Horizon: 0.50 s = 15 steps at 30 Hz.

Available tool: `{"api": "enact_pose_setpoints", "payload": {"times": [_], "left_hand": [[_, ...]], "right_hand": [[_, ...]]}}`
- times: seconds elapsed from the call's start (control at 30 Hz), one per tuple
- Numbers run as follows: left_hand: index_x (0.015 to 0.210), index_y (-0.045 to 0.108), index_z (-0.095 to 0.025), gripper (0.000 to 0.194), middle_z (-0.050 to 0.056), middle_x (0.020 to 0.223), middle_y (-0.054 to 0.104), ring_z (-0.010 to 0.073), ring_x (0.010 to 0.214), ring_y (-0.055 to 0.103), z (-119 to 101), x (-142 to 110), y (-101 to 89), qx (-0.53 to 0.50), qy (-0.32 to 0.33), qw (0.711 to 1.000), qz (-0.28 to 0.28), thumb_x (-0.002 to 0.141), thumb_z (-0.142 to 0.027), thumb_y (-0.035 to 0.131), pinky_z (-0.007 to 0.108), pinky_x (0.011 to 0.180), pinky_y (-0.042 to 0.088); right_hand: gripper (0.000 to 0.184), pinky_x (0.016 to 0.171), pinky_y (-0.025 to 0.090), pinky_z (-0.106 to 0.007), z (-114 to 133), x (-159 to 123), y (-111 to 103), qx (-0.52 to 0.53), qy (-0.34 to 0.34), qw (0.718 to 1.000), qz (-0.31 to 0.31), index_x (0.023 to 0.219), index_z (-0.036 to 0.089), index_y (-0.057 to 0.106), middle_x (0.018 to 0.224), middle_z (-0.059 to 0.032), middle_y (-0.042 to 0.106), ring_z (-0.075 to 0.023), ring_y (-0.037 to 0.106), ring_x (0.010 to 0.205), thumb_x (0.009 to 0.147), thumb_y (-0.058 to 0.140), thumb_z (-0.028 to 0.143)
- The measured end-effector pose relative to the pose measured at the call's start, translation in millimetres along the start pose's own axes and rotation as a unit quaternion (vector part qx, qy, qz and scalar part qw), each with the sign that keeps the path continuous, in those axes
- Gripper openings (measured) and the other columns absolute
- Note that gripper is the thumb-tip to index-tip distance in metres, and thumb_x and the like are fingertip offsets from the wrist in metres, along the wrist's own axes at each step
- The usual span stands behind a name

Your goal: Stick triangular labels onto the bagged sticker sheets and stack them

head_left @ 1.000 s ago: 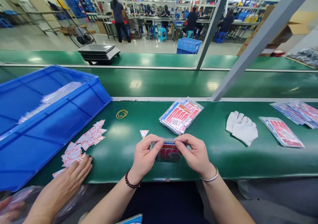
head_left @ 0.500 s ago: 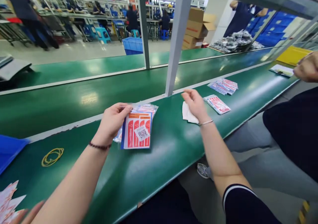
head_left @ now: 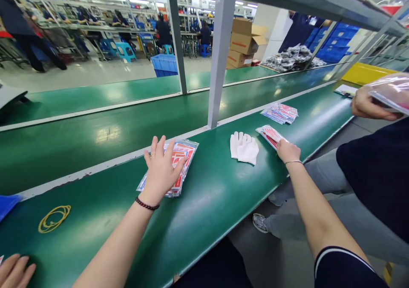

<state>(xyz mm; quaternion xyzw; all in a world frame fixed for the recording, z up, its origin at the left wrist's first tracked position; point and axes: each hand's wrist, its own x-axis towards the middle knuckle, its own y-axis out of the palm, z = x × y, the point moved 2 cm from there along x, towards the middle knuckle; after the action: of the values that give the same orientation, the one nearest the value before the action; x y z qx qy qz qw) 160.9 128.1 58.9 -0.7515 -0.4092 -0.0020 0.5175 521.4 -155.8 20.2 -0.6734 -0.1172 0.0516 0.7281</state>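
My left hand [head_left: 163,166] is open, fingers spread, just over a pile of clear plastic packets [head_left: 190,151] with red, white and blue printed sheets inside. Whether the palm touches them I cannot tell. At the right, my right hand [head_left: 289,151] grips the near edge of another printed plastic packet [head_left: 267,133] lying on the green bench top. A pair of white gloves [head_left: 245,148] rests between my hands. Behind the held packet lies a loose stack of similar packets [head_left: 281,113].
Yellow rubber bands [head_left: 54,219] and a blue tray corner [head_left: 9,203] are at the left. A co-worker's hand [head_left: 14,271] shows bottom left; another's hand [head_left: 372,105] holds clear plastic at the right. A grey post [head_left: 217,66] rises from the bench; a clipboard [head_left: 345,90] lies far right.
My left hand has let its packet down onto the pile and spread its fingers. My right hand has moved right from the gloves and taken hold of a packet.
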Motion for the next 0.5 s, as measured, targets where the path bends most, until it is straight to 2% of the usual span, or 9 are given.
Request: {"api": "enact_pose_setpoints", "payload": {"times": [0.07,0.1,0.17,0.23,0.3,0.33,0.37,0.47,0.5], "left_hand": [[0.128,0.056,-0.019,0.049,0.018,0.142,0.047,0.0335,0.14,0.033,-24,-11,-0.4,-0.172,0.015,0.985,-0.015,0.083,-0.039,0.062,0.056,0.116,0.023],[0.127,0.057,-0.022,0.05,0.016,0.137,0.052,0.0317,0.134,0.043,-37,-19,4.7,-0.277,0.003,0.961,0.019,0.081,-0.039,0.065,0.051,0.113,0.031],[0.131,0.053,-0.026,0.059,0.014,0.134,0.055,0.0291,0.12,0.056,-64,-37,23.6,-0.48,-0.064,0.864,0.136,0.077,-0.041,0.072,0.046,0.101,0.046],[0.129,0.055,-0.024,0.061,0.014,0.131,0.058,0.0279,0.113,0.061,-83,-53,44.1,-0.604,-0.156,0.757,0.193,0.074,-0.043,0.075,0.04,0.092,0.052],[0.114,0.063,-0.018,0.052,0.013,0.118,0.066,0.026,0.105,0.064,-87,-61,57.4,-0.653,-0.226,0.706,0.155,0.072,-0.045,0.077,0.036,0.089,0.053],[0.105,0.067,-0.015,0.047,0.012,0.109,0.07,0.0243,0.099,0.066,-84,-63,60.2,-0.653,-0.241,0.704,0.14,0.07,-0.044,0.078,0.034,0.088,0.053],[0.097,0.069,-0.014,0.042,0.011,0.1,0.072,0.0227,0.092,0.067,-79,-62,60.4,-0.638,-0.241,0.715,0.153,0.068,-0.043,0.079,0.032,0.085,0.054],[0.089,0.072,-0.014,0.032,0.008,0.086,0.074,0.0197,0.074,0.067,-63,-61,49.4,-0.531,-0.169,0.756,0.345,0.066,-0.034,0.081,0.029,0.07,0.056],[0.089,0.073,-0.015,0.029,0.007,0.084,0.074,0.0195,0.071,0.067,-59,-61,43.3,-0.489,-0.136,0.758,0.411,0.067,-0.031,0.08,0.028,0.066,0.056]], "right_hand": [[0.043,0.087,0.047,-0.045,8,-22,-13,0.066,-0.014,0.993,-0.098,0.122,0.012,0.063,0.113,-0.0236,0.067,-0.0332,0.064,0.104,0.096,0.034,0.03],[0.044,0.09,0.047,-0.044,16,-42,-18,0.109,-0.043,0.981,-0.153,0.124,0.014,0.063,0.116,-0.021,0.067,-0.0314,0.063,0.107,0.096,0.034,0.031],[0.042,0.095,0.047,-0.042,41,-99,-23,0.196,-0.16,0.942,-0.22,0.125,0.019,0.064,0.12,-0.015,0.067,-0.0276,0.063,0.11,0.095,0.038,0.032],[0.033,0.094,0.05,-0.039,74,-165,-23,0.276,-0.342,0.874,-0.205,0.115,0.026,0.07,0.111,-0.0087,0.072,-0.0243,0.066,0.105,0.092,0.047,0.031],[0.029,0.1,0.049,-0.039,99,-220,-24,0.333,-0.505,0.783,-0.145,0.114,0.029,0.069,0.11,-0.0041,0.073,-0.0226,0.066,0.108,0.087,0.058,0.033],[0.031,0.104,0.046,-0.043,104,-238,-26,0.354,-0.537,0.754,-0.132,0.113,0.03,0.069,0.111,-0.004,0.073,-0.0241,0.065,0.11,0.084,0.063,0.038],[0.034,0.107,0.043,-0.046,104,-249,-30,0.376,-0.536,0.744,-0.131,0.114,0.029,0.069,0.112,-0.0044,0.072,-0.0254,0.064,0.112,0.083,0.065,0.041],[0.041,0.109,0.039,-0.052,81,-241,-44,0.439,-0.39,0.795,-0.15,0.122,0.024,0.064,0.128,-0.0105,0.064,-0.0282,0.056,0.122,0.085,0.063,0.042],[0.044,0.107,0.041,-0.051,73,-233,-47,0.459,-0.344,0.81,-0.123,0.125,0.022,0.062,0.132,-0.0123,0.06,-0.0278,0.055,0.123,0.085,0.061,0.041]]}}
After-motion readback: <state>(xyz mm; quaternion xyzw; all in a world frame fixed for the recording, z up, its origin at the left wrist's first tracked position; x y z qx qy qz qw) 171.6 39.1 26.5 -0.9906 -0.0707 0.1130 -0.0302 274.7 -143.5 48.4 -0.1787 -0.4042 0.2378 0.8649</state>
